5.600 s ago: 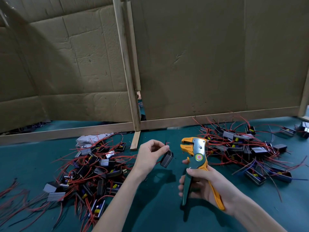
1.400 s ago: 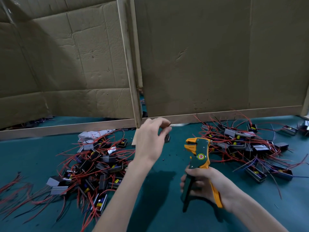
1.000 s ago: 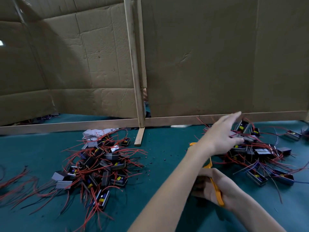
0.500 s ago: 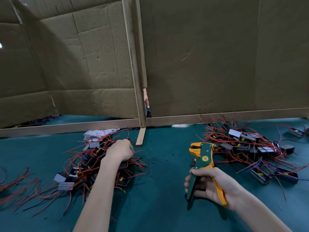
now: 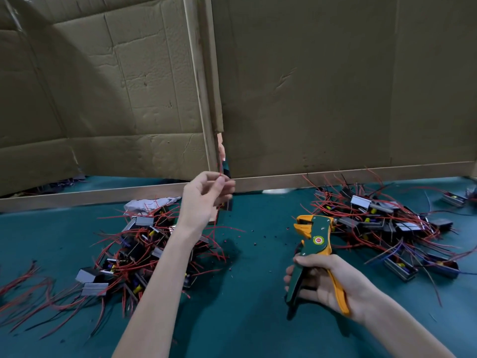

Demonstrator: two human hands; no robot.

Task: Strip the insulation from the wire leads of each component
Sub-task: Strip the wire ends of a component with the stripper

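My left hand [image 5: 204, 196] is raised above the table and pinches a thin red wire lead between thumb and fingertips. A small dark component [image 5: 227, 204] hangs from that lead just behind the hand. My right hand [image 5: 326, 284] grips the handles of a green and orange wire stripper [image 5: 313, 237], jaws pointing up and left, nothing in them. A pile of components with red leads [image 5: 134, 249] lies at the left, under my left forearm. A second pile of components [image 5: 382, 223] lies at the right.
Green mat [image 5: 245, 319] covers the table. Cardboard walls [image 5: 309, 86] on wooden rails [image 5: 90, 195] close off the back. Loose red wires [image 5: 23, 293] lie at the far left. Small dark insulation bits [image 5: 255, 244] dot the mat between the piles.
My left hand reached to the right pile, swung back into the left pile, and has now lifted up with a component dangling by its red lead. The stripper hand barely moved.
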